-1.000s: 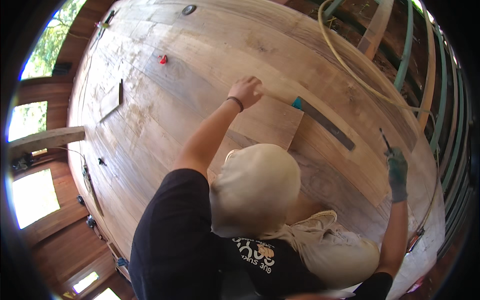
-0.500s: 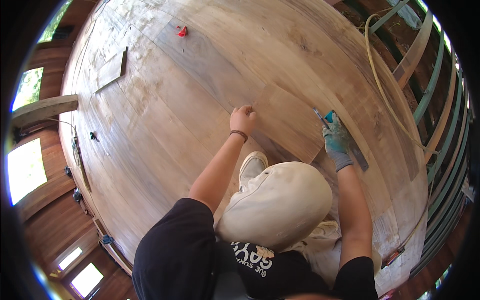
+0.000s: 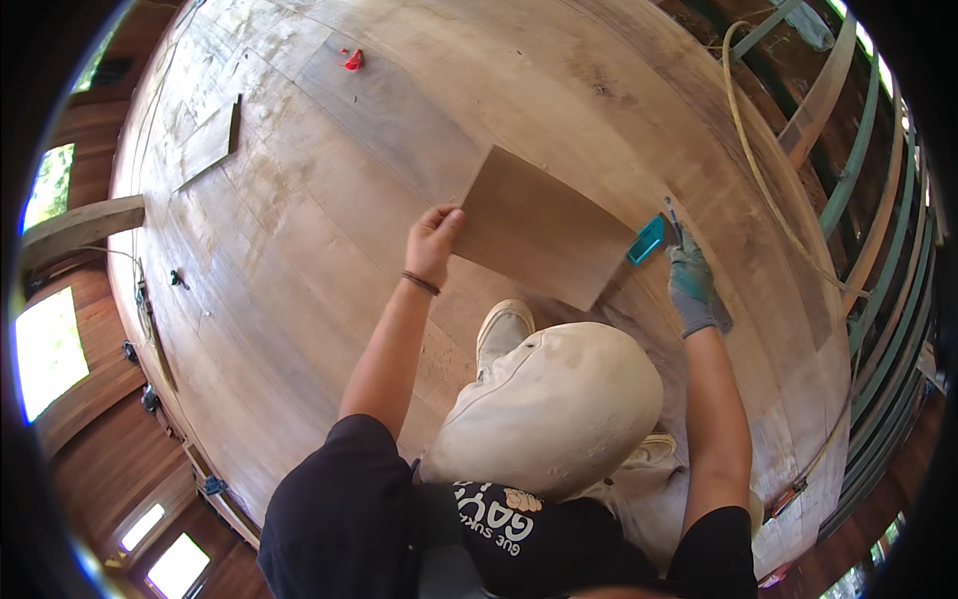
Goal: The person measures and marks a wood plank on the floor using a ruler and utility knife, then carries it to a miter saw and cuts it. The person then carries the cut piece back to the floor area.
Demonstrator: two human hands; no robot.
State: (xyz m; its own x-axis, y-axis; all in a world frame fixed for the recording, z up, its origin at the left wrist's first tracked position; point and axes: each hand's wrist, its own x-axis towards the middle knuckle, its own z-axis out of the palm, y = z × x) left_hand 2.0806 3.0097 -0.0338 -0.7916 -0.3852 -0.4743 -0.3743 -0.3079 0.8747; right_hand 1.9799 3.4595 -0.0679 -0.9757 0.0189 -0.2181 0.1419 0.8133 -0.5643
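While the left hand [image 3: 433, 242] pinches its left end, the board [image 3: 544, 230] reaches right

Its long axis points toward the gloved right hand [image 3: 691, 278], farther off and closed around a pencil-like tool [image 3: 672, 213] and a teal-handled square [image 3: 647, 240].

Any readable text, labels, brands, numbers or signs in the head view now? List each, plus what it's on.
Black shirt: white lettering, upside down in view, beside a small tan figure; large letters legible, wording withheld.
Teal-handled tool: no legible marking.
Pen-like tool in the right hand: too small to tell.
Wooden board in the left hand: none visible.
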